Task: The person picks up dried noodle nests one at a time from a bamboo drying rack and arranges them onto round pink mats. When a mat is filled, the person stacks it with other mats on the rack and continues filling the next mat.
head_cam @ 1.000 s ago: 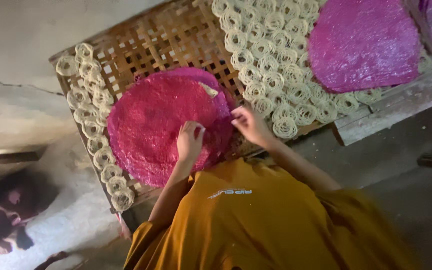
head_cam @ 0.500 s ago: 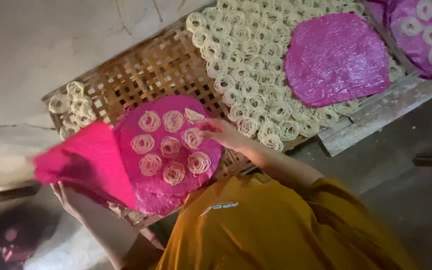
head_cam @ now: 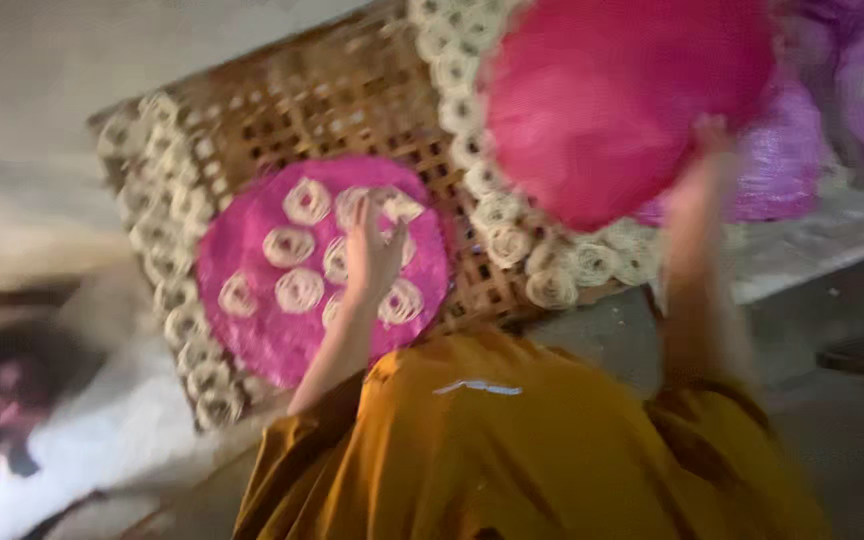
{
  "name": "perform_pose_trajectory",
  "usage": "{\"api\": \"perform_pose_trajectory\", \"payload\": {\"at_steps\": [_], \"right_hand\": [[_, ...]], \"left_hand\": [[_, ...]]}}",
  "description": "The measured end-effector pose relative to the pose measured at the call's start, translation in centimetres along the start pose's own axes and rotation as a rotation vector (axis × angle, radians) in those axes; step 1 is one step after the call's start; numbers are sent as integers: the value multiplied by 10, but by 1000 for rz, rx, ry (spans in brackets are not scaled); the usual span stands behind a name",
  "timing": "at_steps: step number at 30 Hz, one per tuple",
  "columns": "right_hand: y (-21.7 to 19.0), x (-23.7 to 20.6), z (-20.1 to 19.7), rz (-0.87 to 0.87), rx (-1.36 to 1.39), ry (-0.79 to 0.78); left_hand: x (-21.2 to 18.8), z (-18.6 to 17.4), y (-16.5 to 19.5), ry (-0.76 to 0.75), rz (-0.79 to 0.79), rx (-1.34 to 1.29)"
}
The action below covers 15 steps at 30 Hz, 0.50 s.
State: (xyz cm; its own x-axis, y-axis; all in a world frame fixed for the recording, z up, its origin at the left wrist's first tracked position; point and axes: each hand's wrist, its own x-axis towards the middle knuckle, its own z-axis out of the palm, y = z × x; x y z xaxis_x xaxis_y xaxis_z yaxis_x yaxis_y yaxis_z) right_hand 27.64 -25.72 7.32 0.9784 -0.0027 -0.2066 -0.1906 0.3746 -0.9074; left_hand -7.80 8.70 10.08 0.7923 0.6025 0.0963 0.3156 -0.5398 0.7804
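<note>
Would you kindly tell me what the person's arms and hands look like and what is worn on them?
Both forearms are bare, with no gloves, rings or watch visible on the left hand or the blurred right hand. A mustard-orange garment with loose short sleeves covers the upper arms.

Counts: mats, coils, hands
Two hands; three pink round mats (head_cam: 322, 265); about eight noodle coils (head_cam: 299, 290) on the lower mat; one bamboo tray (head_cam: 312, 110).

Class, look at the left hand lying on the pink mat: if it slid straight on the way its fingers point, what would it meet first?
The left hand would likely meet the pale noodle coil just ahead of it, then the bare woven tray; blur leaves this uncertain.
</note>
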Motion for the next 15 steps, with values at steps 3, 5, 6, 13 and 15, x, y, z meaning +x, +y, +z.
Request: {"api": "perform_pose_trajectory", "payload": {"at_steps": [3, 5, 6, 13, 15], "right_hand": [[-38, 26, -57, -99, 44, 170], [-43, 28, -63, -115, -13, 245], [-43, 27, -64, -128, -40, 278], [23, -25, -33, -534, -411, 494], [50, -49, -18, -578, -434, 357]], "left_hand": [[8, -12, -58, 79, -72, 246], [26, -17, -83, 6, -178, 439], [32, -13, -88, -52, -220, 505], [47, 27, -62, -223, 149, 500], [46, 32, -57, -243, 185, 549]]}}
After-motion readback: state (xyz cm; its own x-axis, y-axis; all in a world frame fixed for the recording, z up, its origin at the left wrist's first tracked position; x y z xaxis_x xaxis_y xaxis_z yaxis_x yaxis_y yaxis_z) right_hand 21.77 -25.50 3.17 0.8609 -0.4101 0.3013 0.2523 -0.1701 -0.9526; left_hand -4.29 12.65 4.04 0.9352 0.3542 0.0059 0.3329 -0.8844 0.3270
